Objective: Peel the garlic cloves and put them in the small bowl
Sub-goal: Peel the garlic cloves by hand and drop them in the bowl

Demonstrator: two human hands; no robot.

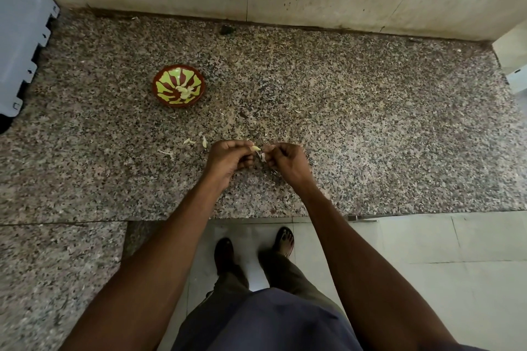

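Note:
Over the middle of the granite counter [370,128], my left hand [229,158] pinches a pale garlic clove [255,148] between thumb and fingers. My right hand [286,161] is curled close beside it, and its fingertips pinch a strip of papery skin [263,156] that hangs from the clove. To the upper left stands the small bowl [162,88], red-brown with a green pattern, and several peeled cloves [186,91] lie in it.
Loose bits of garlic skin [196,142] lie on the counter just left of my hands. A grey appliance [20,37] stands at the far left edge, and a white box [516,65] at the far right. The wall closes the back.

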